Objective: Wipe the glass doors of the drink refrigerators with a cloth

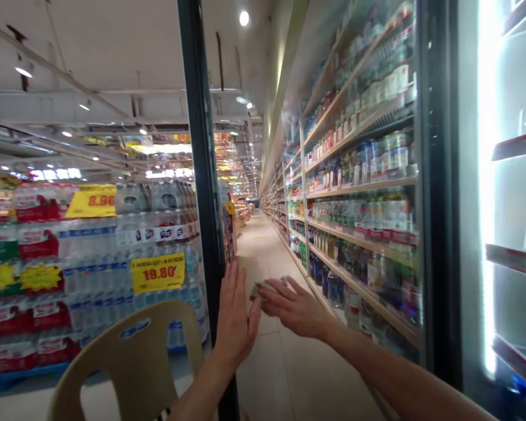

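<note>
Right grip: the right hand (296, 307) has its fingers closed over a pale, crumpled cloth (263, 287), palm turned toward the glass.
Left grip: the left hand (236, 316) is spread flat and holds nothing, fingers pointing up, thumb just beside the cloth.
Cloth: it sits under the right fingertips, between the two hands, up against the glass pane (267, 257) as far as the view shows.
Door frame: a dark upright bar (197, 146) runs just beside the left hand; a wider dark post (438, 175) stands to the right.
Glass: shelves of bottles and cans (359, 187) and a pale aisle floor (263, 362) show in it; whether seen through or mirrored, I cannot tell.
Fridge: at the far right, a bright light strip (488, 175) stands beside shelf edges (517, 146).
Chair: a beige chair (135, 351) with slots in its back stands at lower left, near the left forearm.
Bottle packs: wrapped packs (92, 280) are piled behind the chair.
Price signs: one yellow sign (158, 272) reads 19.80; another (92, 200), higher up, reads 8.90.
Ceiling: round lights (244, 18) shine overhead.
</note>
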{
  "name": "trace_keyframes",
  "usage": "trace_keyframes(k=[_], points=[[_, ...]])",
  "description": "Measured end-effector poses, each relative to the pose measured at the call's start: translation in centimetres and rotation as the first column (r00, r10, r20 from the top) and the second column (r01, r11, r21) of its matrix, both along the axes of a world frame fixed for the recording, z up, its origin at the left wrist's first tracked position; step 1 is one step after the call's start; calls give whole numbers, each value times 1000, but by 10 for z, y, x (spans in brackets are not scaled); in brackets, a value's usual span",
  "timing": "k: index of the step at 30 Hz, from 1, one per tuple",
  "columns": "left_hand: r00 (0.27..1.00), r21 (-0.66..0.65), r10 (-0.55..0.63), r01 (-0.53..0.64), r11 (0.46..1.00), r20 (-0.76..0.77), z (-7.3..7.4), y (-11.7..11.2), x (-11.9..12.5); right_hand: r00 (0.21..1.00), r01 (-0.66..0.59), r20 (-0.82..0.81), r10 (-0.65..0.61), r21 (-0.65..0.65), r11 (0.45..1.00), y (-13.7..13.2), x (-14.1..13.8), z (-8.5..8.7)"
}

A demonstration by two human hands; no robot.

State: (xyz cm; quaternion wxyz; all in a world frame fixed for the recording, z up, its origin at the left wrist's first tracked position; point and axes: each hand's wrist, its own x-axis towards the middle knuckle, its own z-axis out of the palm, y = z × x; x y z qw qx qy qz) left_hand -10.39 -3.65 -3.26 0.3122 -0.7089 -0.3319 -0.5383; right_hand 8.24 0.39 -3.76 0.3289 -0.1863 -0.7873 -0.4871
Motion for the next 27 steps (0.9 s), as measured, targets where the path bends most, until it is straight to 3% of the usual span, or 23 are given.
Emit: trace_keyframes(k=[2, 4, 5, 6, 8, 10, 11, 12, 13, 15, 16, 17, 18, 21, 22, 23, 24, 27], points=[[1000, 6, 15, -15, 1000, 2, -1, 3, 3, 967, 54, -249, -54, -9, 999, 5, 8, 16], [1000, 14, 23, -24, 1000, 16, -2, 8, 8, 850, 110, -515, -111, -33, 993, 10, 9, 33], [999, 13, 28, -28, 1000, 19, -2, 11, 11, 814, 118, -568, -117, -35, 992, 10, 8, 35], [999, 8, 35, -35, 999, 12, -3, 13, 14, 822, 112, -558, -109, -28, 993, 10, 7, 31], [998, -3, 51, -51, 999, -24, -5, 17, 20, 916, 70, -395, -67, -9, 998, 7, 14, 10], [995, 8, 74, -74, 997, -69, -7, 19, 26, 967, 59, -249, -62, -19, 998, 7, 36, -19], [992, 21, 83, -81, 996, -93, -9, 19, 29, 958, 87, -272, -92, -32, 996, 9, 53, -30], [989, 33, 90, -86, 996, -120, -10, 20, 33, 918, 135, -371, -141, -41, 990, 12, 71, -37], [984, 46, 94, -88, 995, -150, -11, 20, 38, 828, 190, -531, -182, -40, 981, 15, 89, -41], [973, 72, 94, -80, 994, -212, -14, 23, 51, 562, 283, -799, -213, -56, 958, 22, 116, -40], [967, 81, 92, -75, 994, -236, -15, 25, 59, 466, 306, -859, -212, -69, 950, 23, 122, -38], [964, 89, 96, -76, 993, -248, -15, 28, 66, 440, 312, -871, -220, -82, 947, 24, 125, -37], [963, 92, 106, -86, 992, -247, -16, 30, 73, 492, 302, -838, -238, -93, 949, 23, 124, -37], [963, 73, 158, -146, 987, -220, -19, 36, 86, 790, 249, -546, -278, -128, 960, 18, 124, -42], [961, 63, 170, -160, 985, -220, -20, 37, 87, 823, 247, -495, -279, -132, 960, 18, 129, -43], [958, 52, 174, -166, 985, -227, -20, 37, 87, 807, 256, -517, -287, -132, 958, 18, 137, -44], [957, 40, 172, -167, 985, -235, -21, 37, 86, 739, 276, -605, -296, -130, 952, 20, 146, -45], [958, -1, 151, -156, 988, -245, -22, 36, 84, 428, 321, -860, -279, -144, 936, 24, 164, -45]])
